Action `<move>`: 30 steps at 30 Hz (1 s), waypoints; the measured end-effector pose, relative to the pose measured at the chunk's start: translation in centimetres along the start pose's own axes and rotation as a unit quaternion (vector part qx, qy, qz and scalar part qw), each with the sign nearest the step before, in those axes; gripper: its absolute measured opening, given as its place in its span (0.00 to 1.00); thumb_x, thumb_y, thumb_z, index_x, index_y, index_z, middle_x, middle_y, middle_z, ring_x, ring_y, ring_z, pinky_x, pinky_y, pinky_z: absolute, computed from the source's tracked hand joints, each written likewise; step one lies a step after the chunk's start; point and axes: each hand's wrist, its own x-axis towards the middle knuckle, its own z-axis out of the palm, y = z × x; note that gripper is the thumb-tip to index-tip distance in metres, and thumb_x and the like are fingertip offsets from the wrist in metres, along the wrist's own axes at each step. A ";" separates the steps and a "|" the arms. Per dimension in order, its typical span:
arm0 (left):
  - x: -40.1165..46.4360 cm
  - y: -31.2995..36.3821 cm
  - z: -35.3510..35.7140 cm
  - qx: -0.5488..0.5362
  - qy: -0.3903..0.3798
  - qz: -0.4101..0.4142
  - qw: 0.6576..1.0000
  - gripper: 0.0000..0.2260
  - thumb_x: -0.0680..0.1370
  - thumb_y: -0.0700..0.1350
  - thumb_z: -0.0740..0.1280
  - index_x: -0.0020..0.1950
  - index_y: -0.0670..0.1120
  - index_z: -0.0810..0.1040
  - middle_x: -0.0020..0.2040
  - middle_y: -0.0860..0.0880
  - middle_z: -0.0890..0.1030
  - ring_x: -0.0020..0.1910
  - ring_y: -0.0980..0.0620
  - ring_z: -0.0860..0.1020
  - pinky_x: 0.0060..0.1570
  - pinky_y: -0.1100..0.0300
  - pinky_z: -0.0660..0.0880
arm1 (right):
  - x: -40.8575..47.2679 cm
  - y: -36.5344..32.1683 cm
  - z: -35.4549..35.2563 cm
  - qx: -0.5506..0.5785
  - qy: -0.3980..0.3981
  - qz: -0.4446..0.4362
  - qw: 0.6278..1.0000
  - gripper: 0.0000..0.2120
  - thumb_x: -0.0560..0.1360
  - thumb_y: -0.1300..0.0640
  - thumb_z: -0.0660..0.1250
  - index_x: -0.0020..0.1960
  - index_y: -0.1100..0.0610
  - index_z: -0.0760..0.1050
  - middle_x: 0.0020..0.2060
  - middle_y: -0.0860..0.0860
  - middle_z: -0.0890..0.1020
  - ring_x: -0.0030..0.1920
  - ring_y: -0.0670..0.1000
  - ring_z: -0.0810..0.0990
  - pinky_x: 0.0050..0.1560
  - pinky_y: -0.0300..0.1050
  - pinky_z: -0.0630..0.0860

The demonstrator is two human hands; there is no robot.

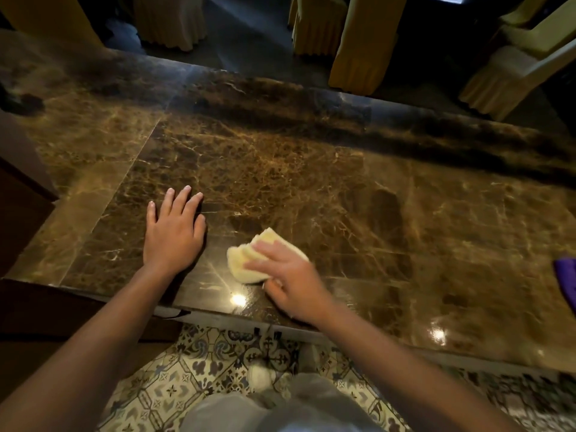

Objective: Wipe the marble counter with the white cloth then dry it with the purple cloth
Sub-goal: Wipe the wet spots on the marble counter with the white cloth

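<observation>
The first step, the wiping, is under way: the right hand (290, 275) is pressing the white cloth (249, 260) down onto the marble bench (343, 188) close to its near edge, its fingers (265, 254) curling over the bunched cloth and holding it, with a fold of it showing past the fingertips on the side toward the far edge. The left hand (174, 232) is lying flat on the bench just beside it, fingers spread and holding nothing, probably bracing. The purple cloth (567, 279) is waiting well apart at the bench's right end, only partly in view. The bench is gleaming in patches near the near edge. I judge that most of the surface toward the far edge and the right end is yet to be covered, so the next move is calling for sweeping the cloth outward under steady pressure.
</observation>
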 end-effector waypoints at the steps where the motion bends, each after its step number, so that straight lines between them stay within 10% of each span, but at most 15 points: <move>1: 0.0 0.1 0.0 -0.002 0.000 -0.001 1.000 0.22 0.85 0.50 0.58 0.79 0.48 0.67 0.82 0.44 0.65 0.82 0.41 0.58 0.77 0.36 0.52 | -1.4 -0.9 0.5 0.011 -0.014 -0.011 1.000 0.21 0.73 0.68 0.69 0.63 0.54 0.84 0.72 0.56 0.78 0.74 0.49 0.72 0.80 0.45 0.58; 5: -0.1 0.1 -0.1 -0.006 -0.004 -0.001 1.000 0.23 0.85 0.50 0.57 0.79 0.47 0.66 0.82 0.44 0.64 0.82 0.41 0.57 0.77 0.35 0.50 | -5.6 -2.1 -0.4 0.095 -0.026 0.056 0.994 0.21 0.70 0.70 0.67 0.54 0.52 0.88 0.64 0.48 0.83 0.63 0.25 0.72 0.68 0.29 0.70; 9: -0.2 -0.4 -0.1 -0.005 -0.021 0.017 1.000 0.29 0.83 0.61 0.52 0.80 0.47 0.64 0.83 0.44 0.62 0.83 0.40 0.55 0.77 0.34 0.48 | -9.1 1.4 -6.5 0.080 0.175 0.172 0.966 0.21 0.73 0.69 0.66 0.57 0.48 0.85 0.64 0.45 0.80 0.63 0.35 0.77 0.53 0.24 0.75; 13: -0.4 -0.2 -0.2 0.014 -0.035 0.026 0.999 0.35 0.81 0.68 0.52 0.81 0.47 0.62 0.83 0.44 0.60 0.83 0.40 0.53 0.77 0.34 0.47 | -13.4 7.5 -11.5 0.030 0.401 0.318 0.859 0.20 0.79 0.69 0.63 0.66 0.55 0.81 0.71 0.51 0.77 0.68 0.48 0.76 0.69 0.53 0.77; 23: -0.5 0.3 -0.7 0.022 -0.046 0.027 0.998 0.35 0.81 0.67 0.52 0.82 0.47 0.59 0.84 0.43 0.57 0.83 0.40 0.51 0.78 0.33 0.47 | -6.7 3.9 -2.4 -0.056 0.239 0.209 0.946 0.20 0.79 0.61 0.68 0.70 0.54 0.78 0.75 0.55 0.73 0.77 0.55 0.67 0.77 0.57 0.64; 30: -0.4 -0.1 -0.4 0.021 -0.040 0.026 0.999 0.36 0.81 0.68 0.52 0.82 0.47 0.61 0.84 0.44 0.59 0.83 0.40 0.52 0.78 0.34 0.47 | -5.5 -2.1 3.7 0.020 0.102 0.051 0.993 0.21 0.74 0.64 0.68 0.66 0.52 0.81 0.72 0.51 0.77 0.76 0.42 0.66 0.80 0.55 0.61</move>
